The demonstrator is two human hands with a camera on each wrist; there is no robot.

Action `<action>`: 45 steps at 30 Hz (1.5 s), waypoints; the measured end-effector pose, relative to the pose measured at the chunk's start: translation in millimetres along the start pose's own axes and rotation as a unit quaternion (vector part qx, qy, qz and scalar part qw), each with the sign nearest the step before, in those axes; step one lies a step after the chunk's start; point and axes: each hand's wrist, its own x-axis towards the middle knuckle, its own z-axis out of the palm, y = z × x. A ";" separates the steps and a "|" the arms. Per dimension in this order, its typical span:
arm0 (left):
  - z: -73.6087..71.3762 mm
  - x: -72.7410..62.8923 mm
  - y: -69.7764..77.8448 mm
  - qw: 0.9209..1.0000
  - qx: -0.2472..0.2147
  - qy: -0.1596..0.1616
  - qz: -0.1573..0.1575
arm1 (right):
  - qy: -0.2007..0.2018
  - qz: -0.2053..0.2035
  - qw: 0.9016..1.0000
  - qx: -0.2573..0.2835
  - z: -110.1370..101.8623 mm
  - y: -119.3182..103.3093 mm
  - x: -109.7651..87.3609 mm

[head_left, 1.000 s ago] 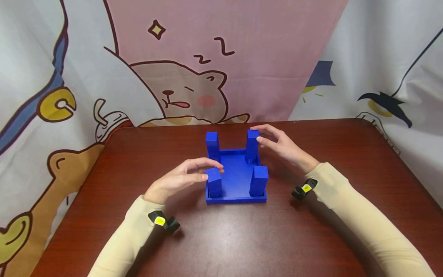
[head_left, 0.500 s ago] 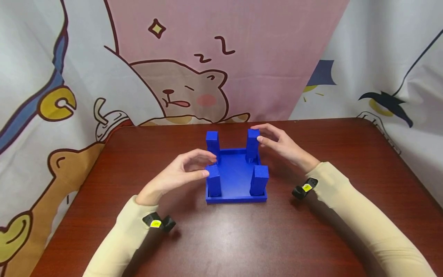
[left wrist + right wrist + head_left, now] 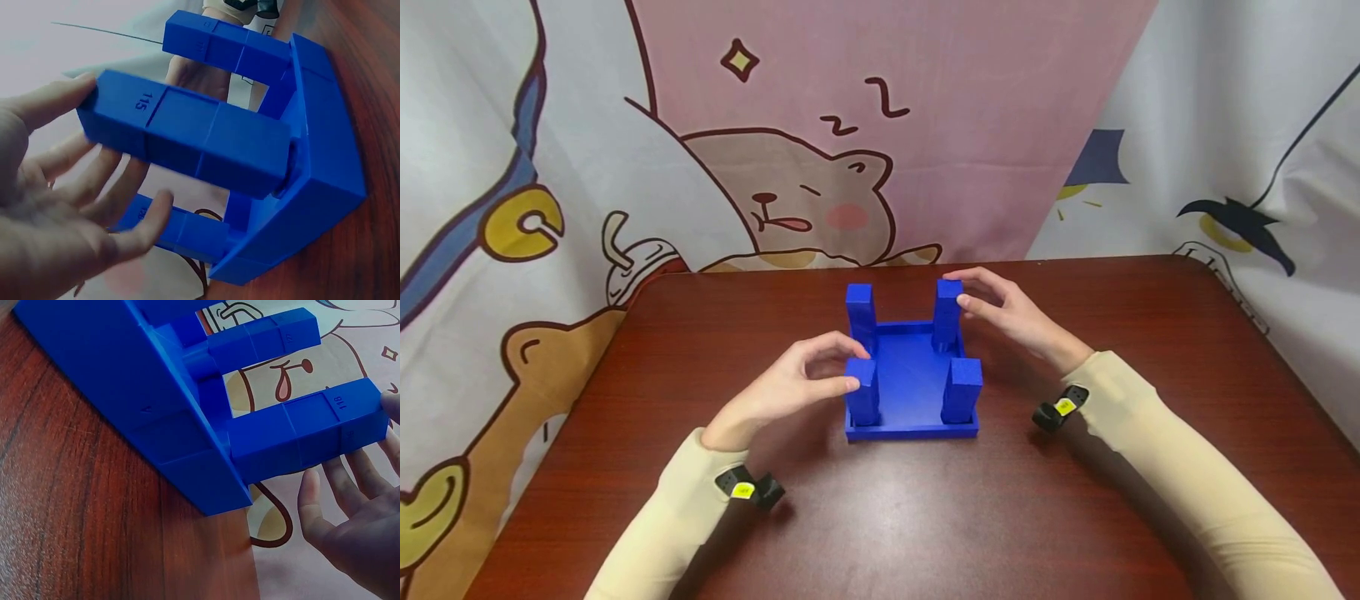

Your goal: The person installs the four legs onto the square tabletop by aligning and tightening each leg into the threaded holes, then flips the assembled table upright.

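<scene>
A blue square tabletop-like base with a raised rim (image 3: 912, 432) lies on the table, a blue post upright at each corner. My left hand (image 3: 786, 383) pinches the top of the near left post (image 3: 864, 404) between thumb and forefinger. In the left wrist view that post (image 3: 187, 134) bears the mark 115, and its foot sits inside the rim; the other fingers spread behind it. My right hand (image 3: 1015, 317) pinches the top of the far right post (image 3: 947, 321), its thumb on the near side. The right wrist view shows this post (image 3: 306, 431) standing at its corner.
The near right post (image 3: 962, 396) and the far left post (image 3: 861, 312) stand with no hand on them. Around the base spreads a brown wooden table (image 3: 910, 517). A printed cartoon curtain (image 3: 820, 192) hangs behind it.
My left hand rose slightly off the near left post, fingers spreading, then came back down onto its top. That post has turned to stand squarer with the base. My right hand stays put.
</scene>
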 end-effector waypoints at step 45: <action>-1.2 -3.8 -10.8 0.998 0.016 -0.048 0.037 | 0.000 0.001 1.000 0.007 -0.1 0.7 -0.7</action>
